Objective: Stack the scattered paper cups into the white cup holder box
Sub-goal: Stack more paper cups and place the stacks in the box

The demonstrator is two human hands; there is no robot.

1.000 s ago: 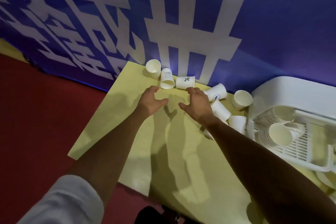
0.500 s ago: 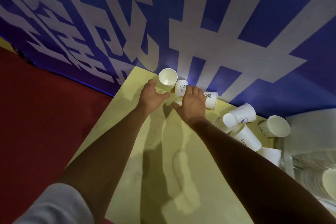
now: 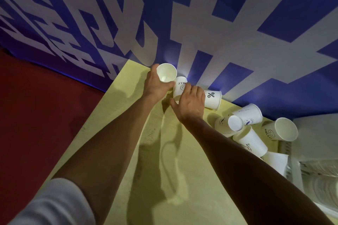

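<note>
Table (image 3: 139, 179) far edge tight vs banner (image 3: 219, 23); our left hand (image 3: 155, 86) wraps empty upright cup (image 3: 166, 73), right hand (image 3: 190, 104) clamps HELLO cup (image 3: 180, 86).

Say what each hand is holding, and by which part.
Left hand grips the upright cup around its side wall, below the rim. Right hand clasps the lying HELLO cup around its side, near the mouth end.

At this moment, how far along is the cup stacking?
Early to midway. Done: nested cups already lie in the white cup holder box. In hand: left hand grips the upright cup; right hand is on the HELLO cup. Left: the % cup and about five more near the box.
</note>
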